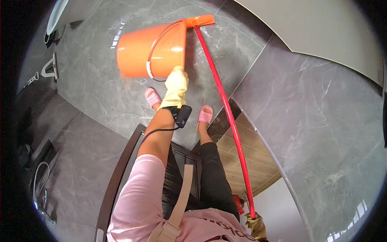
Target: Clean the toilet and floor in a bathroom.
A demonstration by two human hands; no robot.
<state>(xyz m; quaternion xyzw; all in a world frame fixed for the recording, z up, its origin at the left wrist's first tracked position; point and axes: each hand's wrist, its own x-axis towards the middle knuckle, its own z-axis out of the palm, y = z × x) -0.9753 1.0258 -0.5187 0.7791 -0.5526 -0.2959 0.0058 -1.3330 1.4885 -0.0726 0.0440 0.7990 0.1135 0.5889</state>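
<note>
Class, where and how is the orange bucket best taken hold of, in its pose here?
Probably by the near end of its rim, coming from the wearer's side: the orange bucket is tipped with its mouth toward the picture's right, leaving that edge facing the wearer. The gloved left hand is there. The thin, hinged handle would likely swing, giving less control.

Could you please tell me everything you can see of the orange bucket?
The orange bucket looks like smooth, shiny plastic, with a white-gripped handle curving across its side. It is tipped sideways over the wet-looking grey floor, mouth toward the picture's right, inside out of sight. The gloved left hand grips its rim. Contact with the orange tool head is unclear.
</note>
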